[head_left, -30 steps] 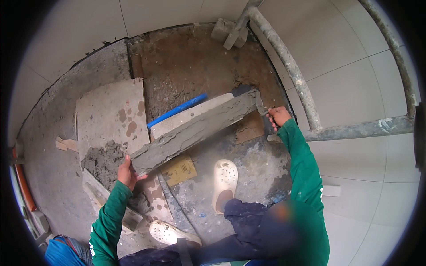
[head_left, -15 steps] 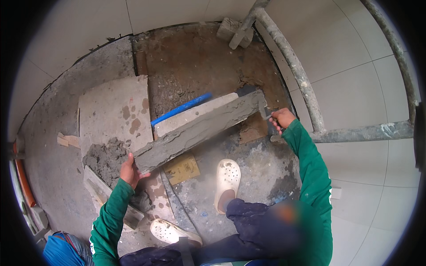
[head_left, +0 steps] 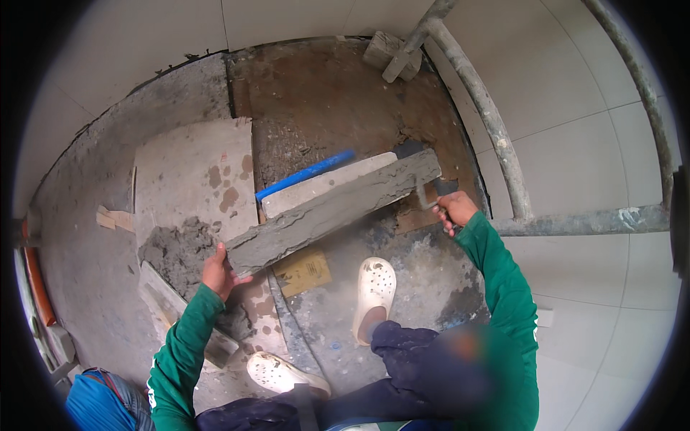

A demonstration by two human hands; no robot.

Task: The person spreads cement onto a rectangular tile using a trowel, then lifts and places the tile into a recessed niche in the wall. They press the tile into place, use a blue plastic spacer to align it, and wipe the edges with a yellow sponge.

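Observation:
A long narrow slab (head_left: 334, 208) coated with wet grey mortar slants across the middle, its right end farther from me. My left hand (head_left: 220, 273) grips its near left end, thumb on top and fingers beneath. My right hand (head_left: 456, 210) is closed around the handle of a trowel (head_left: 424, 194), mostly hidden in the fist. The trowel's bent metal shank shows by the slab's right end, and its blade is hard to make out. Behind the slab lie a pale strip (head_left: 330, 184) and a blue tube-like bar (head_left: 305, 174).
A heap of grey mortar (head_left: 180, 253) sits on a stained board (head_left: 190, 172) at left, beside a wooden plank (head_left: 162, 296). Metal scaffold pipes (head_left: 483, 108) stand at right, near a block (head_left: 392, 54). Yellowish cardboard (head_left: 302, 271) lies near my white clogs (head_left: 376, 287).
My right hand has drawn the trowel slightly toward me along the slab's right end, where the mortar looks smoother. My left hand keeps its grip. The whole view has shifted a little.

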